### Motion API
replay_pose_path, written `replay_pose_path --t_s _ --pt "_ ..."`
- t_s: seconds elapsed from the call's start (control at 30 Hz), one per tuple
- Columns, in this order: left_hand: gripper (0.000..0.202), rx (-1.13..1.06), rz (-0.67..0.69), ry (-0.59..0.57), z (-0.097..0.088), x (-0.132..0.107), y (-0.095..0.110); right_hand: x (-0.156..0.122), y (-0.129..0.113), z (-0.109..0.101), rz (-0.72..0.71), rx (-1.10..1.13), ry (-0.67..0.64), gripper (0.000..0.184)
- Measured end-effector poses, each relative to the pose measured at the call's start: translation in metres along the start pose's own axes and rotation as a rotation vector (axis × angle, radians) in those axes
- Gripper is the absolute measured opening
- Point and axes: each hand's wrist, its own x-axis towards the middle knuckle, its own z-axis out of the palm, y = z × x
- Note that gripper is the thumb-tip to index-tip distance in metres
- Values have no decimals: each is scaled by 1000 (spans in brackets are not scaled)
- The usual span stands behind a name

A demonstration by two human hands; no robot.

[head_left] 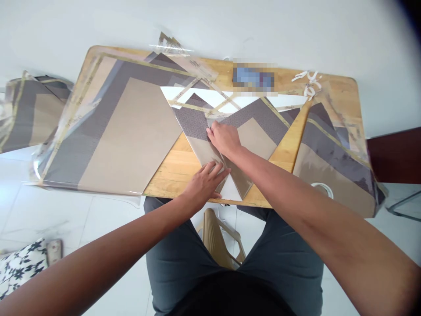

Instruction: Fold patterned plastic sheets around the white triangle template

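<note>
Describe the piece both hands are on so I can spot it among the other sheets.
On the wooden table, look at the middle of the near edge. The grey-and-tan piece lies there under the left hand and right hand. Unlike the larger left pack and right pack, it tapers to a point toward the person.

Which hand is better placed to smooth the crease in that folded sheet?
Probably the right hand: its fingers rest on the crease of the folded sheet, while the left hand lies flat lower down, pinning it.
</note>
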Motion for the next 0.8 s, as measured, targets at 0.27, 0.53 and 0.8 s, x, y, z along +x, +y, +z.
replay_pose_path --t_s 0.27,0.53,0.8 --pt "105 4 -18 25 -2 -2 0 -115 42 -33 -109 230 245 28" --pt "91 -48 -8 89 -10 -1 -5 -247 59 27 -237 147 242 40" --pt "51 -98 -268 210 -21 45 -11 -243 64 37 -225 79 276 40"
